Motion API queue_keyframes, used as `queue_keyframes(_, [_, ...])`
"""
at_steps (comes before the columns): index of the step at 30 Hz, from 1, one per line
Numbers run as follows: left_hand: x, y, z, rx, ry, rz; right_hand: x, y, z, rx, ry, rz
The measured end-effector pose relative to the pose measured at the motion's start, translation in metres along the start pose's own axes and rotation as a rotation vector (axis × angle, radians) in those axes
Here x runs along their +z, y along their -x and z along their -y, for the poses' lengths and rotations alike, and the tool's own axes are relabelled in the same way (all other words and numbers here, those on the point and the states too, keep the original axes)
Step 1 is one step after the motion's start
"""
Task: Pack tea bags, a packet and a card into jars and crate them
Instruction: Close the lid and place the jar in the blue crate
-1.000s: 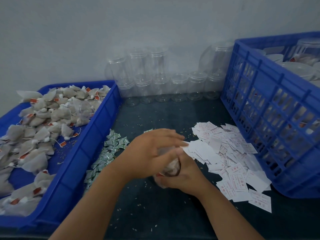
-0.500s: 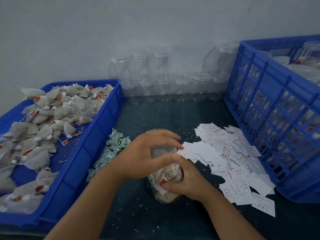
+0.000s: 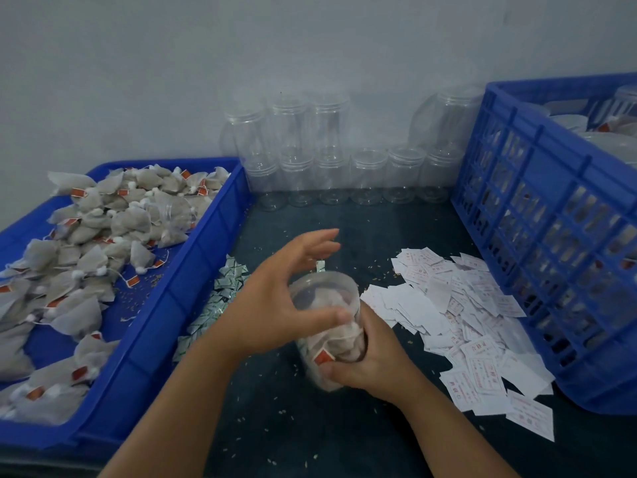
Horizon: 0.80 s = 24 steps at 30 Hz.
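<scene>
Nearest, the right hand (image 3: 374, 365) wraps its fingers round the tilted jar (image 3: 322, 298) of tea bags (image 3: 339, 339), mid-counter (image 3: 275, 426). The left hand (image 3: 275, 305) arches over its mouth, fingers spread, thumb on the wall. A packet (image 3: 320, 266) hangs just under them; whether pinched, I cannot tell. Cards (image 3: 465, 322) lie right.

Two arms of one person, seen from the wearer's own head, both bare along all that shows. The left forearm (image 3: 179, 391) and right forearm (image 3: 444, 426) are slim and smooth, with skin uncovered up to the picture's lower edge. The left grip (image 3: 272, 305) is a bare hand with a short thumbnail and slightly blurred fingertips. The right grip (image 3: 375, 365) is likewise a bare hand.
</scene>
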State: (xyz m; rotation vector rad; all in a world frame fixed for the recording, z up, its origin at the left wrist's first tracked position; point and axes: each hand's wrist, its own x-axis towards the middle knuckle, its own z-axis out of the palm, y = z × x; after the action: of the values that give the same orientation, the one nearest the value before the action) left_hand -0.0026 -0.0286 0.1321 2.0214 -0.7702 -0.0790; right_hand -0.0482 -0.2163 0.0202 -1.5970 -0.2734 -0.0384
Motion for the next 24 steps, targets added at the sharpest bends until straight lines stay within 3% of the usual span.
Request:
queue_keyframes(2, [-0.001, 0.002, 0.003, -0.047, -0.045, -0.143, 0.004, -0.004, 0.001, -0.042, 0.012, -0.066])
queue_keyframes(7, [0.035, 0.004, -0.011, -0.261, -0.213, -0.196, 0.006, -0.004, -0.005, -0.102, 0.258, -0.137])
queue_keyframes(10, [0.051, 0.002, -0.018, -0.221, -0.282, -0.365, 0.005, 0.002, -0.004, -0.04, 0.132, -0.103])
queue_keyframes(17, [0.04, -0.006, -0.012, -0.092, -0.106, -0.249, -0.002, -0.002, -0.003, -0.041, 0.071, -0.127])
queue_keyframes(21, [0.048, -0.011, -0.008, -0.255, -0.083, -0.297, 0.004, -0.002, -0.001, -0.088, 0.183, -0.256])
queue_keyframes(24, [0.053, -0.014, -0.005, -0.363, -0.024, -0.33, -0.001, -0.002, -0.006, -0.063, 0.171, -0.223])
